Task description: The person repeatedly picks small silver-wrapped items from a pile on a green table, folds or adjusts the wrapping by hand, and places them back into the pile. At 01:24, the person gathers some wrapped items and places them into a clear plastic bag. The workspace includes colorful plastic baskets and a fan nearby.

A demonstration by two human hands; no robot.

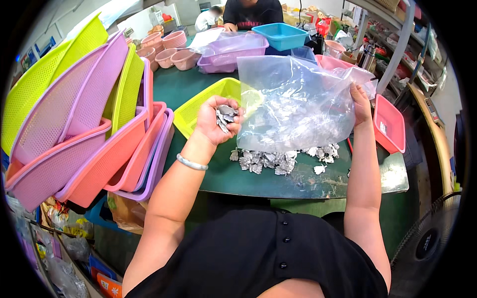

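Peering through the clear plastic bag [298,104] blurs what lies behind it: the far half of the yellow basket [208,102] and part of a pink tray [390,121] at 3 o'clock are screened, and whether anything sits in the bag's bottom cannot be told. Left hand [216,121], wrist bent up with a silver bracelet [191,163] below it, palm cupped, fingers curled around a small handful of silver scraps [226,115], held just beside the bag's left edge. Right hand [361,104] raised at 2 o'clock, fingers pinched shut on the bag's upper right corner, holding it upright; the fingertips themselves are hidden by film. More foil-like scraps lie in a loose pile [271,161] on the green table [223,176] right under the bag, a few strays toward 3 o'clock. Table's near edge scuffed. At 9 o'clock a leaning stack of pink, lilac and yellow baskets [84,129], cut off by the frame rim. At 12 o'clock a blue bin [280,35], lilac basket [233,49], pink bowls [169,49], and another person [251,12] seated, head out of frame. Cluttered shelves at 1 o'clock, a fan [430,238] at 5.
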